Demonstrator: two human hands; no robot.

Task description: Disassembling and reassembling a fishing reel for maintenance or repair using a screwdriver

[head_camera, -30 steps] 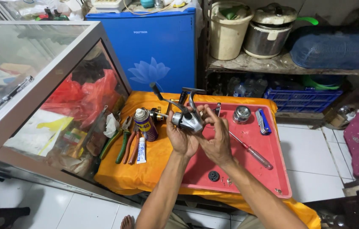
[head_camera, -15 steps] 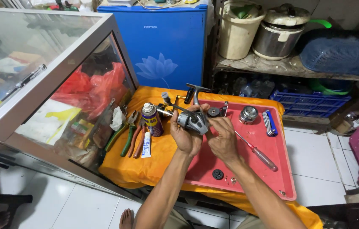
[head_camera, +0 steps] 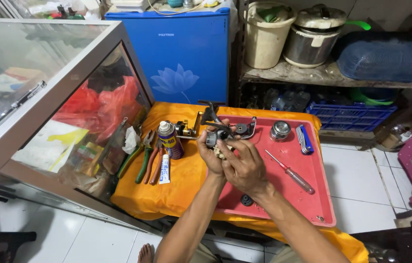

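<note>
Tray [head_camera: 313, 195], red, on orange cloth [head_camera: 181, 190]. Reel [head_camera: 215, 132] over tray's left edge, lower and closer to body than half second ago. Left hand [head_camera: 211, 155] clamped under reel; right hand [head_camera: 246, 166] now overlaps it, fingers curled on reel body. Screwdriver [head_camera: 289, 172] mid-tray, spray can [head_camera: 170, 140] left on cloth, both unmoved.

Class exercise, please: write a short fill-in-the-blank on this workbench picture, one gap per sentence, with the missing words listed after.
1. Both hands hold the fishing reel above a ____ tray.
2. The screwdriver on the tray has a clear ____.
3. The pliers lie on an ____ cloth.
4. Behind the table stands a ____ fridge.

Missing words: red; handle; orange; blue
</note>
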